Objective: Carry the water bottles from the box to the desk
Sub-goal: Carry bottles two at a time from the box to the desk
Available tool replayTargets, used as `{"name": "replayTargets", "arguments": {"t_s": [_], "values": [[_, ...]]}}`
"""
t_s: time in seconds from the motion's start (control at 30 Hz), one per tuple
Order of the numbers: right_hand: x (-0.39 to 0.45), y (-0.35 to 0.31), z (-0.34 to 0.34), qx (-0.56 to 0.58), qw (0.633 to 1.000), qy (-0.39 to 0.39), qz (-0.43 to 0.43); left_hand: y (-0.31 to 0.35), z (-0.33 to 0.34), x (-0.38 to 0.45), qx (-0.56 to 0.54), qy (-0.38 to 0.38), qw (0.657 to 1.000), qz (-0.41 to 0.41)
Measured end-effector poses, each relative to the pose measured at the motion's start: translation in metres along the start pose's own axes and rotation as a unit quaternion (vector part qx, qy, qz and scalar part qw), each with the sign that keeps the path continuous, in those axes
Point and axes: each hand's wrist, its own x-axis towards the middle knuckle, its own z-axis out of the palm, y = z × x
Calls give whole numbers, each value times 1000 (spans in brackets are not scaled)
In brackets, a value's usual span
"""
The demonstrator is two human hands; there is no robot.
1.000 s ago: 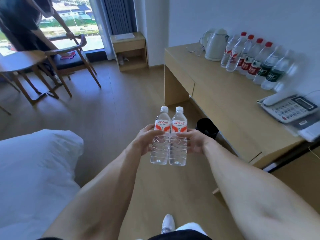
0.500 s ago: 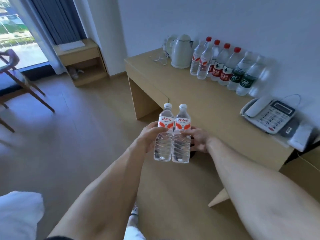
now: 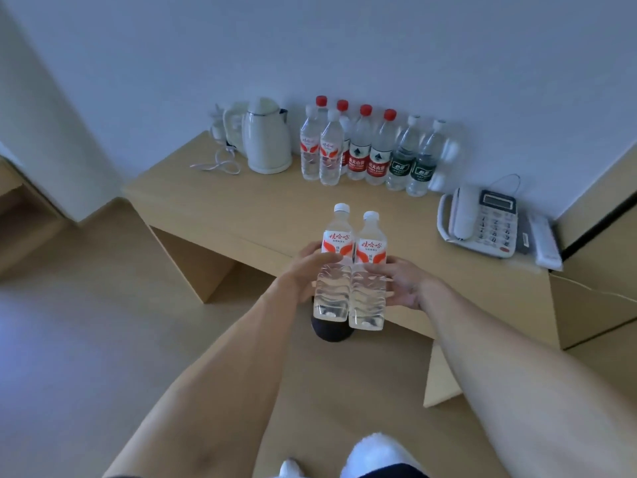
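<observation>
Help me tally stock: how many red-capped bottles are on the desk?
4, all in the back row by the wall: one, one, one, one. More may be hidden behind.

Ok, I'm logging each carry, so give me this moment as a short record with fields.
carried: two clear plastic water bottles with white caps, upright, side by side
left hand: grips the left bottle
right hand: holds the right bottle
desk: light wooden desk
already on desk: row of clear bottles, white electric kettle, white telephone
</observation>
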Motion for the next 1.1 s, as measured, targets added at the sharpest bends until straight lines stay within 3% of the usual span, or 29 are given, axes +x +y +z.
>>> {"name": "replayTargets", "arguments": {"t_s": [0.3, 0.57, 0.87, 1.1], "values": [[37, -32, -7, 59, 995, 77, -22, 37, -7, 76, 53, -44, 997, -23], [116, -80, -13, 86, 986, 115, -82, 83, -21, 151, 98, -52, 993, 33], [171, -134, -26, -35, 964, 170, -201, 122, -25, 217, 172, -64, 977, 111], [189, -147, -38, -143, 939, 235, -207, 138, -23, 253, 242, -100, 956, 134]]}}
